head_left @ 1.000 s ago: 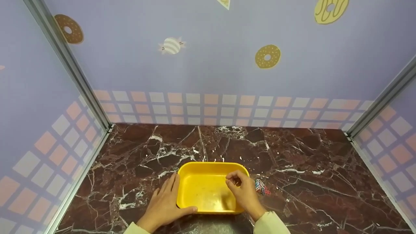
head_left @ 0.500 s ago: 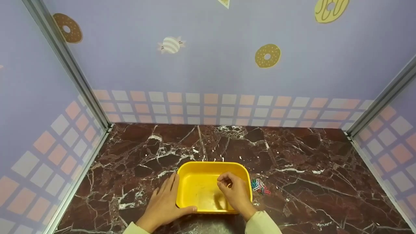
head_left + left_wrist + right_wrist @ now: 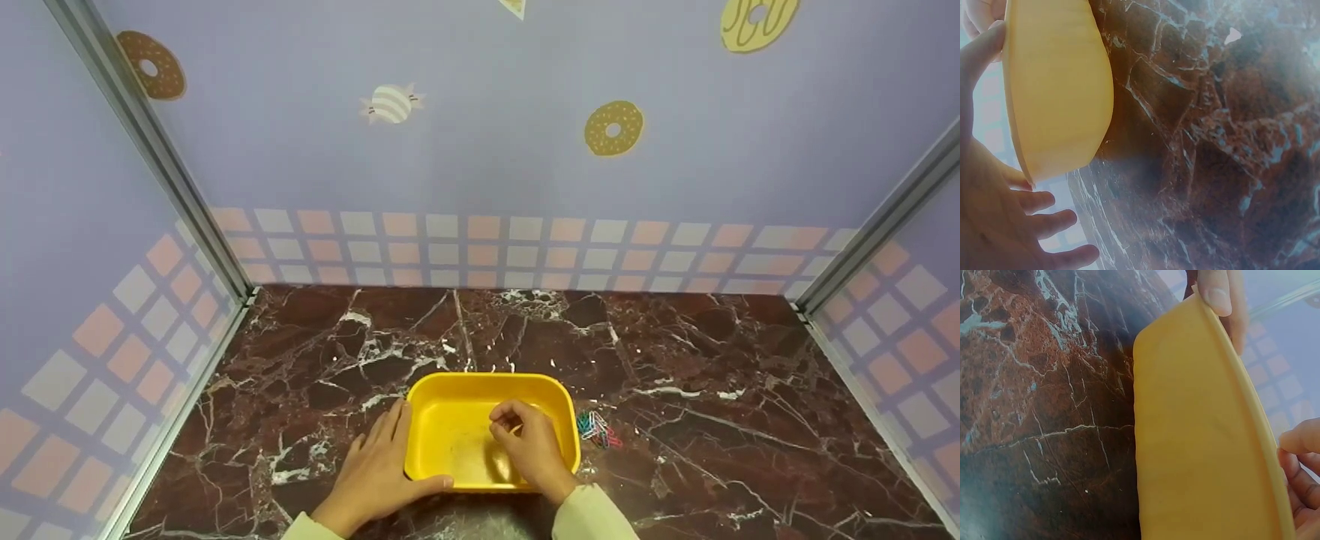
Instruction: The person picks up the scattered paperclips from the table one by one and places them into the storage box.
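A yellow plastic box (image 3: 420, 420) with rounded corners stands on the dark marbled tabletop. My left hand (image 3: 379, 469) steadies its left end, straight fingers lying along the wall and the thumb on the near rim. In the left wrist view, the left hand's fingers (image 3: 1053, 225) are spread beside the box's pale yellow wall (image 3: 1061, 90). My right hand (image 3: 531, 446) is over the right part of the box, fingers curled and the thumb tip near the index fingertip. Anything between those tips is too small or hidden. Coloured paper clips (image 3: 598, 429) lie in a pile just right of the box.
Small white bits (image 3: 493, 367) are scattered on the marbled tabletop (image 3: 712, 465) behind the box and to its right. A patterned lilac back wall (image 3: 480, 172) and side walls with metal corner posts (image 3: 877, 217) enclose the table.
My right hand has moved left from the box's right edge to farther over its inside, fingers still curled. More of the paper clip pile shows now. The left hand has stayed put.
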`<state>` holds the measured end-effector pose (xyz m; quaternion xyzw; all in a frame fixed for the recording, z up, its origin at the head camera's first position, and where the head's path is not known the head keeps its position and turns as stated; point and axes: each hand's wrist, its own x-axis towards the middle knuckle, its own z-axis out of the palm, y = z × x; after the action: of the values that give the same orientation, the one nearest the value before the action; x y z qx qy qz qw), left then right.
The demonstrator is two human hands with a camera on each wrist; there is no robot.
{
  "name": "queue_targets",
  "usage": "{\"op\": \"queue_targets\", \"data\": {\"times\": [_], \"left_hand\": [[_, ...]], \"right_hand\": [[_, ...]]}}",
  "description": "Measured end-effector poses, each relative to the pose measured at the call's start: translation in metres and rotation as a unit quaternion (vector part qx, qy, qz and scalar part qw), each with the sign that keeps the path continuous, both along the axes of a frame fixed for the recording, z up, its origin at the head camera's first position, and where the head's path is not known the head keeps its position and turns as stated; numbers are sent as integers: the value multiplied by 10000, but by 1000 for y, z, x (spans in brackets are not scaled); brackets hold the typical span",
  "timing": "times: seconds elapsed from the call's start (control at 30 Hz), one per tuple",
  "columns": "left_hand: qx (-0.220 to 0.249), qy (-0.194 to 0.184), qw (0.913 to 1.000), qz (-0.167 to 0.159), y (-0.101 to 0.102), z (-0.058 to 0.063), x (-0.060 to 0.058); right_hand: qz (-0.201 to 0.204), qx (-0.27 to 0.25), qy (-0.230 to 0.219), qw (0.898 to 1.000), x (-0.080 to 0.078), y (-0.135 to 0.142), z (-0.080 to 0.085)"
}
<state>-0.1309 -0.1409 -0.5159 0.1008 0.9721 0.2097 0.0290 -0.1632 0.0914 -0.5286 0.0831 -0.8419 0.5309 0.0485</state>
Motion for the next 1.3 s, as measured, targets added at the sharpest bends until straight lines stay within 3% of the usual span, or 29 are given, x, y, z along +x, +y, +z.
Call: {"op": "queue_targets", "data": {"times": [0.23,0.53,0.77,1.0,1.3], "left_hand": [[25,-78,10000,24,0,2,-2],[61,-114,9999,66,0,1,-2],[50,-147,9998,91,0,-1,-2],[45,-103,9999,74,0,0,-2],[-7,6,10000,80,0,-1,-2]], "right_hand": [[-41,62,64,10000,-1,5,4],[-199,-406,159,9989,-2,20,17],[-159,-415,369,9983,-1,30,27],[-51,-599,554,9967,0,41,28],[-205,-689,424,9965,4,53,27]]}}
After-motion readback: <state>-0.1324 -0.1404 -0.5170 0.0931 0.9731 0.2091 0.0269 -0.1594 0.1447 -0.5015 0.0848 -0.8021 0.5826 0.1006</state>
